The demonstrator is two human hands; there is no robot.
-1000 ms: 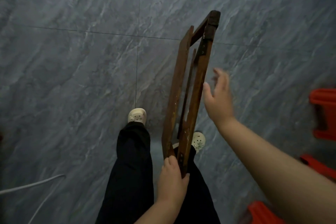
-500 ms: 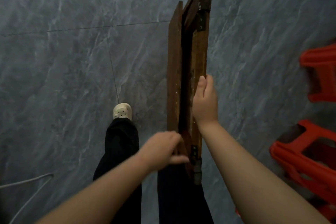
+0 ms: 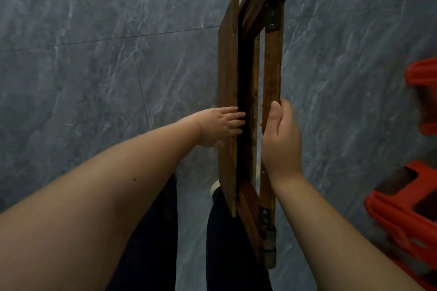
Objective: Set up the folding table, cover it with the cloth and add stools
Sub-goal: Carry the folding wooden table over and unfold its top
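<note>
Wooden folding table held edge-on toward 12 o'clock, left hand curled over its board edge, right hand gripping the leg rail, red stools at 4 o'clock, grey marbled floor, dark trousers at 6 o'clock.

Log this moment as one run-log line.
folding table: folded, upright on edge | left hand: grips top panel | right hand: grips leg frame | red stools: on floor, right | cloth: not seen

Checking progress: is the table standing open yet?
No, the table is folded, held upright by the left hand and right hand.
</note>
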